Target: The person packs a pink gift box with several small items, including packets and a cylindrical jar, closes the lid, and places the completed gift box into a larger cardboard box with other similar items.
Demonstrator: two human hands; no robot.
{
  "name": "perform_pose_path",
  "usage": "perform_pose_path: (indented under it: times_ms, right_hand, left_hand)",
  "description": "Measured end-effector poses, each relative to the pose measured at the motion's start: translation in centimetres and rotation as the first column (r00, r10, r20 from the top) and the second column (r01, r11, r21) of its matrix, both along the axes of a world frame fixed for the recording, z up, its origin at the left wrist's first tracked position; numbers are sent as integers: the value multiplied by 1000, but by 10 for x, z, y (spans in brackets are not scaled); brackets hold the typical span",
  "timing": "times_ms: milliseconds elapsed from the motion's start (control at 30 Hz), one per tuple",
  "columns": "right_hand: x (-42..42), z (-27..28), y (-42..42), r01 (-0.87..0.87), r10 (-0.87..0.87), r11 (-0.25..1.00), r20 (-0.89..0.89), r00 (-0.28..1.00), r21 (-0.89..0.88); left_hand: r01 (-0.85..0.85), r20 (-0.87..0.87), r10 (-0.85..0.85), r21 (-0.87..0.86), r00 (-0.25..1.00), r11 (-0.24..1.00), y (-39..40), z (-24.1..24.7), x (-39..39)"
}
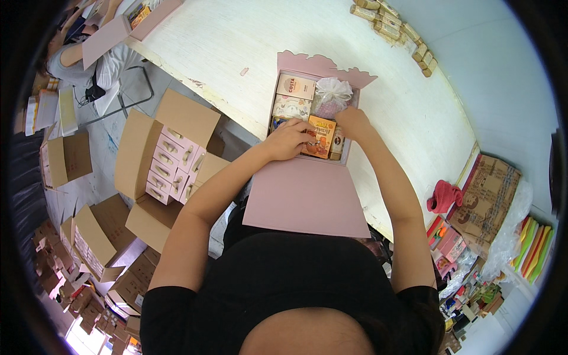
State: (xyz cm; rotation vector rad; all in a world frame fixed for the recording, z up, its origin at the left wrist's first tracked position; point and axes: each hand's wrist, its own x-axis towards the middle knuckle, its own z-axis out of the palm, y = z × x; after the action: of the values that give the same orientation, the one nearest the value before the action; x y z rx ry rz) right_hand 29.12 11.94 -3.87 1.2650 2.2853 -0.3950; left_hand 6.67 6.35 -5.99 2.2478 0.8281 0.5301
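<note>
A pink gift box [350, 160] lies on the white table with its lid flap [306, 197] folded down toward me and a scalloped flap at the far side. Inside are a cream printed carton [296, 86], a floral white packet [292, 106], a white organza bag [332, 91] tied with ribbon, an orange snack box [323, 133] and a beige cylindrical container [337, 144]. My left hand [289, 140] lies over the near left contents, fingertips on the orange box. At the right wall, my right hand [353, 123] reaches in beside the organza bag; its fingertips are hidden.
An open carton [137, 155] of small pink boxes with handles stands left of the table. Several beige cylindrical containers [387, 26] lie along the back edge. A co-worker [73, 62] sits at far left near another pink box [151, 20]. A red cloth [443, 196] lies at right.
</note>
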Motion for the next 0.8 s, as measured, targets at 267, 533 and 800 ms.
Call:
perform_pose_path:
  times_ms: [267, 533, 800]
  right_hand:
    - [28, 32, -38, 248, -103, 946, -534, 839, 207]
    - [45, 69, -141, 354, -260, 935, -706, 659, -14]
    - [43, 20, -109, 692, -359, 721, -843, 402, 23]
  left_hand:
    - [-196, 141, 238, -259, 961, 946, -13, 48, -39]
    - [-457, -82, 454, -289, 887, 841, -72, 47, -120]
    - [-434, 56, 452, -201, 890, 878, -47, 33, -88]
